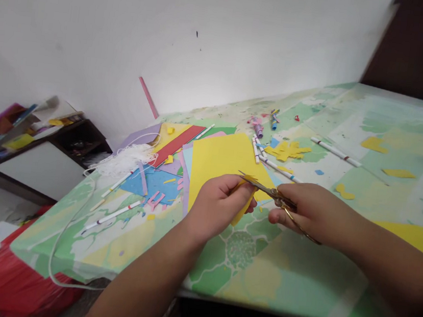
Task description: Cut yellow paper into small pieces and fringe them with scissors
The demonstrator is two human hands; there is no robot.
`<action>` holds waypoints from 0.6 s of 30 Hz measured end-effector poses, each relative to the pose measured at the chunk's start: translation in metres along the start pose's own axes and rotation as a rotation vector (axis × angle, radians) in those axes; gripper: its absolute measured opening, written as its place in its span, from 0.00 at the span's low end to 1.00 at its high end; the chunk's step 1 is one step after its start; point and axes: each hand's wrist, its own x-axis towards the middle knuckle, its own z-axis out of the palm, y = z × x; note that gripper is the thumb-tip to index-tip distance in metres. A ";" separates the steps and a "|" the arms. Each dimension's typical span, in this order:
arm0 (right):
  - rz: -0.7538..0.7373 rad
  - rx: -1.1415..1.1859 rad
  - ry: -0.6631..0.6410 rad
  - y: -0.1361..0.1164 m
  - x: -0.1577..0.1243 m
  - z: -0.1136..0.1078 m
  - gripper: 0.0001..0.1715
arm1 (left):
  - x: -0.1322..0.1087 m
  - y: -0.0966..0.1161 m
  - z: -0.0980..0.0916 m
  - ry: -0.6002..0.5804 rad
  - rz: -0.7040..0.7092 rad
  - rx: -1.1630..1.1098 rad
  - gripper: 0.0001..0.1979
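Observation:
My left hand pinches a small piece of yellow paper between thumb and fingers. In my right hand is a pair of scissors, with my fingers through its gold-coloured handles. The blades reach across to the paper at my left fingertips; whether they are fully closed I cannot make out. Behind my left hand lies a large yellow sheet on top of other coloured sheets. Yellow paper cut-outs sit just beyond my hands, beside several white marker pens.
A tangle of white cord lies at the left, one strand hanging over the table edge. Blue paper, a red strip and more markers surround it. Yellow scraps dot the right side of the patterned tablecloth. A low cabinet stands left.

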 end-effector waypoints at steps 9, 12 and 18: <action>0.029 -0.085 0.026 -0.003 0.001 -0.005 0.27 | -0.001 0.000 0.000 -0.027 -0.003 -0.055 0.13; 0.048 -0.089 0.019 -0.002 0.002 -0.005 0.28 | 0.000 -0.001 0.000 -0.031 -0.006 -0.080 0.13; 0.105 -0.078 -0.005 0.000 0.002 -0.006 0.28 | 0.000 -0.001 0.002 -0.015 -0.016 -0.073 0.11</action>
